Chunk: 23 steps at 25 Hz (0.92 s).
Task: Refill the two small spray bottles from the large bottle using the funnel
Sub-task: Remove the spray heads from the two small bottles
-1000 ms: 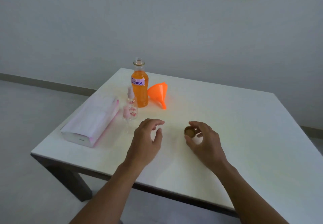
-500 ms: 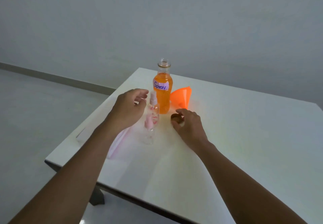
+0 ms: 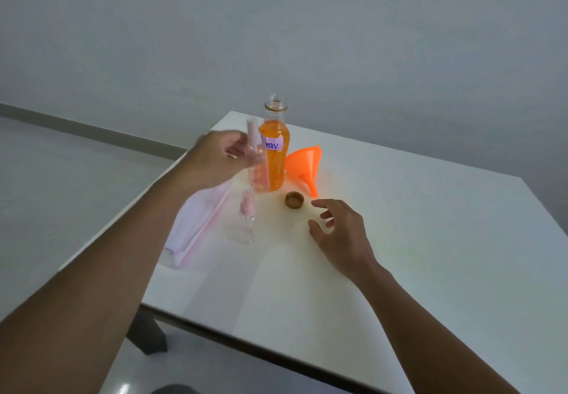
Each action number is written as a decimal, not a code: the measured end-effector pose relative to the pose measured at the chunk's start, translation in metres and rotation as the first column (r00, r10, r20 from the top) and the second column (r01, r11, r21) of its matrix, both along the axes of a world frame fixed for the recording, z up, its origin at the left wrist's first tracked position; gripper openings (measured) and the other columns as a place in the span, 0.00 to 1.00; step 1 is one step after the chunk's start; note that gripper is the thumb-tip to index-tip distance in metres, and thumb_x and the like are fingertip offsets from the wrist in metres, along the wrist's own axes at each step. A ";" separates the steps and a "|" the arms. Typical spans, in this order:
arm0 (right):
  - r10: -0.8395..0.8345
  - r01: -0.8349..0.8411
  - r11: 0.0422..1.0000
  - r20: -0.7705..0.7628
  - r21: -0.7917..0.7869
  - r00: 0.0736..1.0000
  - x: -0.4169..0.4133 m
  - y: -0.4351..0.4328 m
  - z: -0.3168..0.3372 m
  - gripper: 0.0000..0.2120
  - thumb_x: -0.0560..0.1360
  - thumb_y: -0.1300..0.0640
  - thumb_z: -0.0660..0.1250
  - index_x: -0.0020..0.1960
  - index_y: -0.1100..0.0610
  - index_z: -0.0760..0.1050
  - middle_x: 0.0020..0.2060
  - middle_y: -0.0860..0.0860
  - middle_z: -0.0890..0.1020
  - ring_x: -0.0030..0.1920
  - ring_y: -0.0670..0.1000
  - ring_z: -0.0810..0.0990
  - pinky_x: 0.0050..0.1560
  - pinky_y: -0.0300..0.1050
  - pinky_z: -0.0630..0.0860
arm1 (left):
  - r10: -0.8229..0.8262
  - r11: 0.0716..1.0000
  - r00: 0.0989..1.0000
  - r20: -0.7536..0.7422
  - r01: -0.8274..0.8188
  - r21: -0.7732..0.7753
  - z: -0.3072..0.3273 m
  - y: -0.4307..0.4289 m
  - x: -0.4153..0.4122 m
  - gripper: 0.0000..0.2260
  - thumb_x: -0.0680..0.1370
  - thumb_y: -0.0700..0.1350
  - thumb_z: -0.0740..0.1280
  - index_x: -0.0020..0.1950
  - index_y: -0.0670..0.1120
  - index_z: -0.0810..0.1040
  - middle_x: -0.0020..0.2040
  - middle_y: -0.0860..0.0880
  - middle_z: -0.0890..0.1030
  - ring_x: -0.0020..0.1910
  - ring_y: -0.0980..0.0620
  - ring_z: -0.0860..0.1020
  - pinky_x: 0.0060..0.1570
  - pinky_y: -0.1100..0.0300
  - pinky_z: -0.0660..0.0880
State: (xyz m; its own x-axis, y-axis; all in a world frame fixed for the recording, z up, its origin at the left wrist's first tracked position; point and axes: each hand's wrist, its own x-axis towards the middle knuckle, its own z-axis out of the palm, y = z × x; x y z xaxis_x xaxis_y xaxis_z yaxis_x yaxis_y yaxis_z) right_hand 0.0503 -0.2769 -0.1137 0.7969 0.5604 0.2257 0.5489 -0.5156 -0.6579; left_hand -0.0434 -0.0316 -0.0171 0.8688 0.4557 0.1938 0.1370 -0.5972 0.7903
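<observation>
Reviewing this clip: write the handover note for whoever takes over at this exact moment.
Left hand: grips one small spray bottle near its top, sprayer on; the image is blurred there.
Right hand: open, holds nothing, just near the brown cap lying on the table.
Large bottle: upright, uncapped, orange liquid inside. The funnel lies on its side to its right. The second spray bottle stands nearer the person, top on.
Done: large bottle opened.
Left: take off both sprayers, seat the funnel, fill each bottle, reclose.
</observation>
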 end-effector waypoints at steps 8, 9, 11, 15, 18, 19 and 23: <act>0.006 0.217 0.712 -0.315 0.668 0.949 -0.033 -0.079 0.063 0.09 0.77 0.67 0.69 0.53 0.57 0.84 0.43 0.54 0.88 0.41 0.52 0.86 0.46 0.46 0.82 | -0.294 0.956 0.936 0.195 0.286 0.066 0.037 -0.119 -0.012 0.19 0.66 0.49 0.81 0.55 0.54 0.82 0.52 0.49 0.82 0.50 0.54 0.83 0.56 0.54 0.80; 0.071 0.207 0.646 -0.327 0.735 0.942 -0.036 -0.093 0.073 0.10 0.76 0.68 0.68 0.55 0.59 0.83 0.45 0.57 0.88 0.41 0.54 0.84 0.45 0.46 0.80 | -0.309 0.951 0.932 0.192 0.306 0.047 0.025 -0.136 -0.011 0.20 0.66 0.48 0.81 0.56 0.53 0.82 0.52 0.48 0.81 0.49 0.53 0.83 0.54 0.54 0.81; 0.176 0.129 0.642 -0.309 0.756 0.934 -0.042 -0.121 0.083 0.14 0.75 0.67 0.68 0.60 0.59 0.81 0.48 0.58 0.86 0.44 0.56 0.83 0.44 0.47 0.79 | -0.337 0.940 0.925 0.176 0.340 0.015 0.000 -0.165 -0.010 0.21 0.66 0.48 0.81 0.57 0.51 0.83 0.50 0.50 0.81 0.47 0.54 0.83 0.49 0.56 0.82; 0.063 0.109 0.858 -0.314 0.502 0.947 -0.045 -0.148 0.078 0.12 0.72 0.55 0.79 0.54 0.55 0.84 0.48 0.52 0.87 0.47 0.58 0.86 0.49 0.54 0.85 | -0.326 0.936 0.924 0.197 0.345 -0.065 -0.037 -0.212 -0.007 0.22 0.66 0.50 0.81 0.58 0.50 0.83 0.49 0.52 0.83 0.47 0.53 0.83 0.48 0.56 0.83; 0.058 0.149 0.852 -0.373 0.502 0.926 -0.035 -0.162 0.070 0.08 0.70 0.59 0.80 0.46 0.61 0.84 0.49 0.49 0.88 0.44 0.52 0.88 0.48 0.48 0.84 | -0.259 0.948 0.942 0.213 0.290 -0.129 -0.051 -0.233 -0.002 0.24 0.64 0.53 0.82 0.57 0.51 0.82 0.48 0.56 0.84 0.47 0.56 0.83 0.48 0.64 0.80; 0.059 0.166 0.843 -0.395 0.512 0.917 -0.031 -0.165 0.067 0.07 0.71 0.60 0.80 0.46 0.62 0.84 0.49 0.48 0.88 0.42 0.50 0.87 0.47 0.44 0.83 | -0.250 0.948 0.947 0.203 0.282 -0.145 -0.054 -0.236 0.001 0.24 0.64 0.54 0.81 0.56 0.52 0.81 0.48 0.57 0.84 0.49 0.59 0.82 0.47 0.68 0.79; 0.070 0.221 0.788 -0.441 0.575 0.895 -0.016 -0.173 0.056 0.05 0.73 0.62 0.77 0.46 0.64 0.84 0.46 0.47 0.87 0.38 0.46 0.82 0.45 0.42 0.78 | -0.267 0.937 0.945 0.190 0.301 -0.176 -0.058 -0.238 0.013 0.22 0.65 0.54 0.80 0.58 0.52 0.82 0.49 0.58 0.85 0.50 0.60 0.83 0.47 0.72 0.77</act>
